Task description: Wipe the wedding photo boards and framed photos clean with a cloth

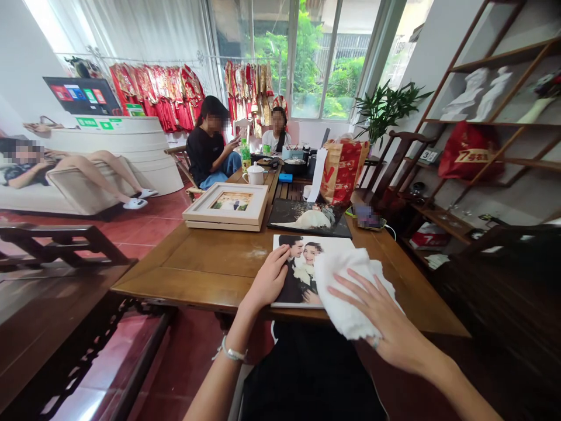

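Observation:
A photo panel (298, 275) showing a couple lies flat at the front edge of the table. My left hand (272, 275) rests on its left side, fingers stretched out over the picture. Over the panel's right part spreads a white cloth (337, 275), partly hanging past the table edge. On top of this cloth lies my right hand (372, 310), open with fingers spread and pressing flat. The cloth hides the panel's right side. Just behind is a dark photo panel (307, 219) with a white gown on it. Pale framed pictures (225, 204) are stacked to the left.
Farther back on the table (210, 269) stand a lidded white cup (255, 173), a green bottle (245, 155) and a red paper bag (344, 169). A phone (370, 217) with a cable lies right. Two people sit beyond; another person lies on a sofa (83, 181).

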Action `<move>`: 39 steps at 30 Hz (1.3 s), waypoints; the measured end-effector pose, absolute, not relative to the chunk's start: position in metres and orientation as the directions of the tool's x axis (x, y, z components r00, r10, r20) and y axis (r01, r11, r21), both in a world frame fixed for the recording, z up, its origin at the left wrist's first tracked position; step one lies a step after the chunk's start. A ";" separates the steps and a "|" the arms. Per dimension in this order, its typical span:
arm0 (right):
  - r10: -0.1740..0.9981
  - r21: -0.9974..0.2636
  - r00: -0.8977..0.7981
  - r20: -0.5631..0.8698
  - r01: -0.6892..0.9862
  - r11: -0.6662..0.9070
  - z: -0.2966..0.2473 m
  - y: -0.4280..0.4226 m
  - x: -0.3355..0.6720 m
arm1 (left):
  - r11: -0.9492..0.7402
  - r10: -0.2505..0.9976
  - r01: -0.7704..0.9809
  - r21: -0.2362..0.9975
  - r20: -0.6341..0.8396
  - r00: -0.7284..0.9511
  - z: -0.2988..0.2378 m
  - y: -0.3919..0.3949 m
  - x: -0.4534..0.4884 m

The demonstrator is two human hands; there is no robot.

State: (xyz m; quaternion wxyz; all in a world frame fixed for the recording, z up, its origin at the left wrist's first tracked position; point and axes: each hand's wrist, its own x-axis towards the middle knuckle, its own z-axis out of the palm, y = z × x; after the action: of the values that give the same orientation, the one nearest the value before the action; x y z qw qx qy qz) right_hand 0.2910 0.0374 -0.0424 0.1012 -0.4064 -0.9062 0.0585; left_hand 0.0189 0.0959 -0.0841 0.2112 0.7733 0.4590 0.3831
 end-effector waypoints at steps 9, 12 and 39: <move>0.800 -0.389 -0.582 0.147 0.709 0.588 -0.040 0.073 0.304 | -0.512 0.859 0.534 0.673 0.415 0.300 -0.085 0.097 0.017; 0.854 -0.408 -0.500 0.145 0.756 0.512 -0.045 0.121 0.300 | -0.499 0.866 0.538 0.679 0.402 0.297 -0.084 0.097 0.018; 0.723 -0.327 -0.669 0.171 0.654 0.682 -0.040 0.032 0.290 | -0.503 0.864 0.529 0.683 0.405 0.299 -0.085 0.098 0.018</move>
State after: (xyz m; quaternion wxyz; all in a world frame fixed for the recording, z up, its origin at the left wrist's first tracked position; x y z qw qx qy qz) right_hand 0.2897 0.0316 -0.0400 0.1444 -0.3800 -0.9057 0.1197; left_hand 0.0184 0.0977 -0.0851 0.2171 0.7763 0.4486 0.3861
